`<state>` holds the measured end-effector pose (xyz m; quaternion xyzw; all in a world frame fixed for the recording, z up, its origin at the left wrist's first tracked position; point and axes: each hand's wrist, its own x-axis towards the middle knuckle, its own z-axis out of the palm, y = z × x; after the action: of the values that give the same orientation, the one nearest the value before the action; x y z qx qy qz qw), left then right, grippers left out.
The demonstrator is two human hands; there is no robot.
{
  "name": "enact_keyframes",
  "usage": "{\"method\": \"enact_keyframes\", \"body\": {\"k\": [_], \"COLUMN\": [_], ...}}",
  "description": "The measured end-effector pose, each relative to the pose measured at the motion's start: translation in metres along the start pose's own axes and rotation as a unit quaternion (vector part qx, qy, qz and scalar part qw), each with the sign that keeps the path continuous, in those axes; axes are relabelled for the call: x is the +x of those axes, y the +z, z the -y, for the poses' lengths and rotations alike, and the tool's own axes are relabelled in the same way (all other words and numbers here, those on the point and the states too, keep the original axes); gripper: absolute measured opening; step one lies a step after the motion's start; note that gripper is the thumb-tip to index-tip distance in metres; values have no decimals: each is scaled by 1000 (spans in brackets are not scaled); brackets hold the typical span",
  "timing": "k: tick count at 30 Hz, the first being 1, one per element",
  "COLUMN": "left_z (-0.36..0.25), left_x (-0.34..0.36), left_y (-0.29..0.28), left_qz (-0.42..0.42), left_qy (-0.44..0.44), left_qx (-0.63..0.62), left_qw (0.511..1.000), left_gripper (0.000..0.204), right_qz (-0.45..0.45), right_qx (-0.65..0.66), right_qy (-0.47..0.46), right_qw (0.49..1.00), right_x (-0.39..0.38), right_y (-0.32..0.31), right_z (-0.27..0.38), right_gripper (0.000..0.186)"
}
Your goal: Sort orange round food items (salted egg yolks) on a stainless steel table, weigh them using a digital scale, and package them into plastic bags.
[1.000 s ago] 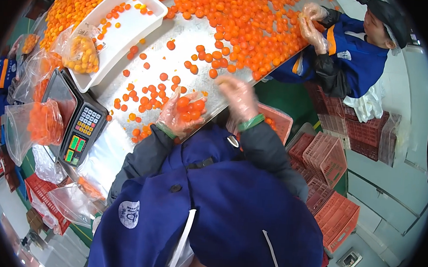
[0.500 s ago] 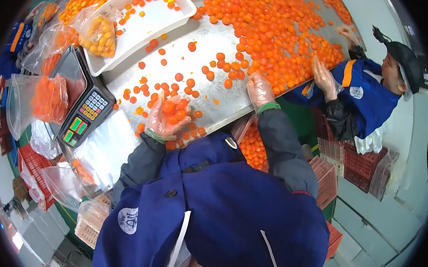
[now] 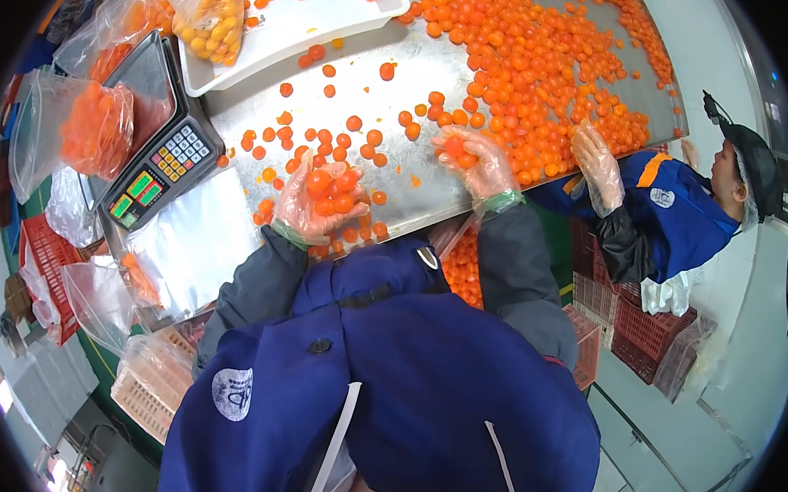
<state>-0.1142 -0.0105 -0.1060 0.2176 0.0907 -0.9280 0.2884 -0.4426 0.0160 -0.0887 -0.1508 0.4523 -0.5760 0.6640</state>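
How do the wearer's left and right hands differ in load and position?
The left hand cups several orange balls; the right hand holds fewer, toward its fingers. The right hand is nearer the large orange heap than the left hand. Both wear clear gloves with green bands at the wrist.

A metal table (image 3: 430, 65) carries a spread of round orange fruits (image 3: 527, 84) at its far right; more lie scattered across the middle; a white tray (image 3: 335, 16), a scale (image 3: 163, 176) and plastic sheets (image 3: 203, 236) rest toward the left.
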Motion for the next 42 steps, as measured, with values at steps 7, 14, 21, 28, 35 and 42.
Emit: {"method": "enact_keyframes", "body": {"k": [7,14,21,28,35,42], "left_z": [-3,18,-4,-2,-5,-9], "left_x": [5,-13,4,4,10,-1], "left_y": [-11,1,-31,-17,-24,-23], "left_qz": [-2,-64,115,33,29,46], "left_qy": [-8,269,0,53,75,115], "left_qx": [-4,301,-72,-32,-44,-41], "left_qw": [1000,913,991,997,996,991], "left_gripper": [69,56,55,59,61,59], "right_qz": [60,169,-102,-113,-87,79], "right_qx": [88,-573,-607,-833,-733,-13], "right_qy": [89,-287,-213,-192,-120,123], "right_qw": [990,749,758,506,664,989], "right_x": [-1,-28,-16,22,29,-18], "right_y": [40,152,104,0,-16,92], "right_z": [-45,-84,-37,-50,-66,-79], "right_gripper": [45,27,19,22,26,41]}}
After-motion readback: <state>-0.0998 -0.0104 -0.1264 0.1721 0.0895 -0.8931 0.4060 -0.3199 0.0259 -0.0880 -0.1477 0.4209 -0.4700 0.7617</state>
